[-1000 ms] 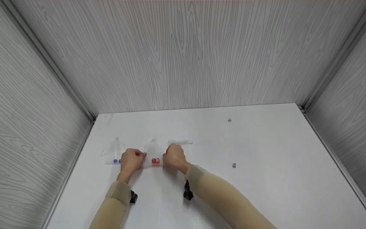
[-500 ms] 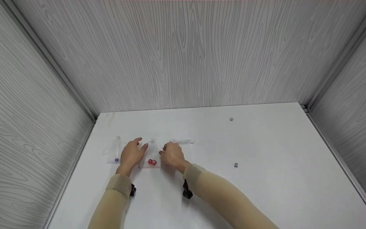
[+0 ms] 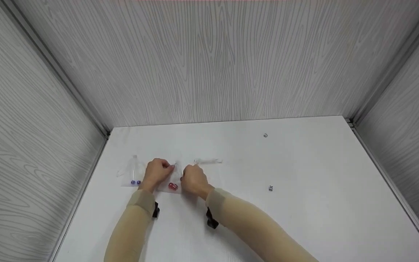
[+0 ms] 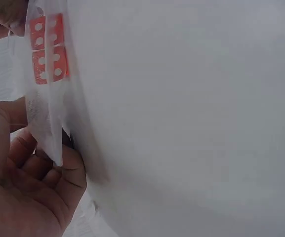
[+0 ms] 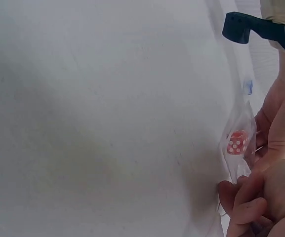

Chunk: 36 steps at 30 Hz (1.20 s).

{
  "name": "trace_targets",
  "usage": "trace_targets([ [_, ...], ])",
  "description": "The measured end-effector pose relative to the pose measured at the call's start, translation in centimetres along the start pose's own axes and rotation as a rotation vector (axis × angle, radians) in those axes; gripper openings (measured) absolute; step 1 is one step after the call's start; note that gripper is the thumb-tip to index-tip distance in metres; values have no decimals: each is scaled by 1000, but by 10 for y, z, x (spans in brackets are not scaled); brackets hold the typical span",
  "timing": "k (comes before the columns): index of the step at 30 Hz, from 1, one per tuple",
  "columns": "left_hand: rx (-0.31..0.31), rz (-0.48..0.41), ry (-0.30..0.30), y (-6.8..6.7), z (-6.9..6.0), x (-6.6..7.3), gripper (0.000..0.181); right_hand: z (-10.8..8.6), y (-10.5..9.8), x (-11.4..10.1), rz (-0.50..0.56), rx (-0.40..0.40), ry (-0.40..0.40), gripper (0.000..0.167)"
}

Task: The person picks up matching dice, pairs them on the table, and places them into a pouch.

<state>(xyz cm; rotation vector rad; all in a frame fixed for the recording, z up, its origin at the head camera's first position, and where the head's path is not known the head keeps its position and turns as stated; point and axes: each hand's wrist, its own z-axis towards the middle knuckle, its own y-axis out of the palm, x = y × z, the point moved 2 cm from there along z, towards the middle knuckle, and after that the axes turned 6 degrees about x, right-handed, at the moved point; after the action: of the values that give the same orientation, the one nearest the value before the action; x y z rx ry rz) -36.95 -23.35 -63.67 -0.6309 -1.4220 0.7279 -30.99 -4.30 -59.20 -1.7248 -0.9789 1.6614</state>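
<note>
A small clear bag [image 3: 175, 178] with red dice [image 3: 173, 186] in its lower part is between the two hands in the head view. My left hand [image 3: 157, 171] pinches the bag near its top left, thumb against curled fingers. My right hand [image 3: 195, 180] grips the bag's right edge with curled fingers. The left wrist view shows the red dice [image 4: 48, 48] through the clear material, with the left hand [image 4: 28, 182] at the bag's corner. In the right wrist view, a red die [image 5: 237, 143] shows beside the right hand [image 5: 265, 202].
Another clear bag [image 3: 127, 176] with blue dice [image 3: 133, 182] lies left of the left hand. A flat clear bag [image 3: 209, 161] lies behind the right hand. Two small dice, one near [image 3: 270, 188] and one far [image 3: 265, 135], sit to the right. Panels stand on three sides.
The left hand first spread its fingers by the bag, then moved right and pinched its upper part. The right hand shifted slightly left. The bag with red dice moved a little left and tilted.
</note>
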Motion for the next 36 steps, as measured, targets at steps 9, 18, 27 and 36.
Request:
trace_targets([
  [9,62,101,-88,-21,-19,26,28,5,-3,-2,66,-55,47,25],
  [18,36,105,-43,-29,-23,22,23,-4,-20,2,9,-72,-23,57],
  [27,34,163,-54,-37,-31,25,31,-25,-84,24,-107,-69,-291,70],
  [36,129,204,45,-39,-44,46,42,-51,-156,94,-69,32,-512,55],
])
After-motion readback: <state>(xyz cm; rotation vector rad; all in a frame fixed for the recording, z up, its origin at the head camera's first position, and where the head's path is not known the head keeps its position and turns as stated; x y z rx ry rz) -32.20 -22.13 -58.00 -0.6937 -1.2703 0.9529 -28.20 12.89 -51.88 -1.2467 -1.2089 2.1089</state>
